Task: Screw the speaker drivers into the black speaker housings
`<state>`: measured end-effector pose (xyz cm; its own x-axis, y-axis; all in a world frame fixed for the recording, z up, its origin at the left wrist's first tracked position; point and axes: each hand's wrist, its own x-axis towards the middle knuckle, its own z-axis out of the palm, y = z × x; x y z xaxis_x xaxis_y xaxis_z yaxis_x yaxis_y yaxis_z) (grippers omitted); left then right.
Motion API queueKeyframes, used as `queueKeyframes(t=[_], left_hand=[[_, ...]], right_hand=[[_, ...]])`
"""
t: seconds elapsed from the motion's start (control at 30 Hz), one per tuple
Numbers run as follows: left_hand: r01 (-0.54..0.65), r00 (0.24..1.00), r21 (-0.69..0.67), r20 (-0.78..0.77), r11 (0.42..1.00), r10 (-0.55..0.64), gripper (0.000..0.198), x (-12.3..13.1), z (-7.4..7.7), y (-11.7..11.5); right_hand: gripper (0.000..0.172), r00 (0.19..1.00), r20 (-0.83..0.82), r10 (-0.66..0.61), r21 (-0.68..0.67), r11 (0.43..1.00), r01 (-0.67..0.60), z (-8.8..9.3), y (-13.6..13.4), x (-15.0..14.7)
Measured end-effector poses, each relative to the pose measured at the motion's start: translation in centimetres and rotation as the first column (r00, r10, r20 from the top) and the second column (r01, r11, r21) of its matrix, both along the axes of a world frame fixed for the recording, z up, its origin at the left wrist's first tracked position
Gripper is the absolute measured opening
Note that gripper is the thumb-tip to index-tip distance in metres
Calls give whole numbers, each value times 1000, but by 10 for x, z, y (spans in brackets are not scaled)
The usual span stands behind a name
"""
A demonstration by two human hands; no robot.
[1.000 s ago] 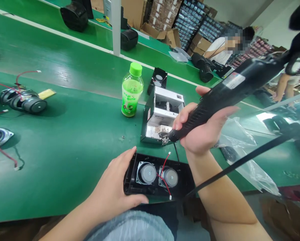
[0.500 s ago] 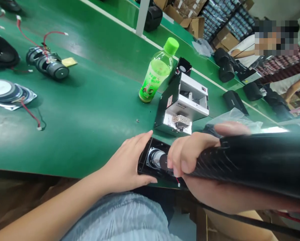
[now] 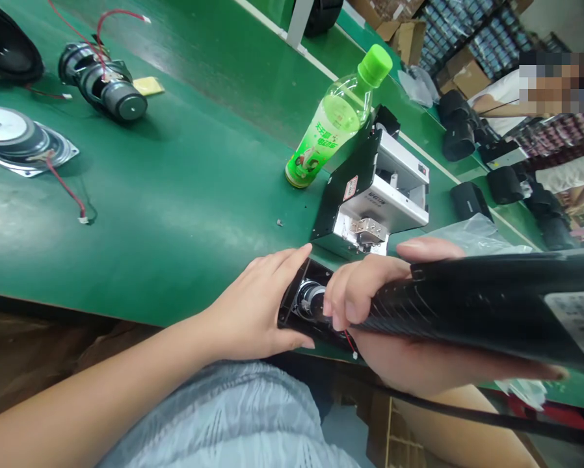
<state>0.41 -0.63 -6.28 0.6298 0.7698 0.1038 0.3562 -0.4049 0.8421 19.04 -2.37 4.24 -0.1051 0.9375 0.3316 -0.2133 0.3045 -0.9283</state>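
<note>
My left hand [image 3: 253, 305] is curled around the near-left end of a black speaker housing [image 3: 287, 308], thumb on one side and fingers on the other. Inside the housing sits a small silver-rimmed speaker driver [image 3: 305, 292]. A thin red wire with a white plug [image 3: 354, 355] hangs over its edge. My right hand [image 3: 360, 292] is wrapped around a large black electric screwdriver [image 3: 458, 302], whose front end points down into the housing. The screwdriver's tip is hidden behind my fingers.
Behind the housing stands a silver-and-black screw feeder [image 3: 370, 195], with a green-capped drink bottle [image 3: 331, 120] beside it. Loose speaker drivers [image 3: 109, 84] with red wires lie at the left on the green table [image 3: 199, 195]. Other people [image 3: 497, 97] work at the far right.
My view has shifted, so the table items sit higher and further right. The screwdriver has turned or tilted slightly, showing a pale label. Both hands keep their hold.
</note>
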Motion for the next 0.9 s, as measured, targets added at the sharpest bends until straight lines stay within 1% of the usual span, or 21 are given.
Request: queueKeyframes(t=[0.23,0.33,0.57,0.67,0.77,0.9], left_hand=[[-1,1000,14,26,1000,1,144,0,-2,0],[2,1000,17,23,1000,-2,144,0,-1,0],[8,1000,6,17,1000,-9,142,1,0,1],[10,1000,-11,14,1000,-10,141,1,2,2],[9,1000,-20,14,1000,-8,141,2,4,1],[4,1000,-26,26,1000,-3,142,2,4,1]], right_hand=[[51,999,-35,15,-19,1000,-16,0,-1,1],[51,999,-34,13,-1,1000,-13,1,0,0],[61,1000,-18,-4,24,1000,5,-3,-2,-1],[58,1000,-20,17,15,1000,-17,-4,-4,-1],[58,1000,-5,-1,34,999,1,-3,-5,0],[50,999,47,0,55,998,-2,0,-4,2]])
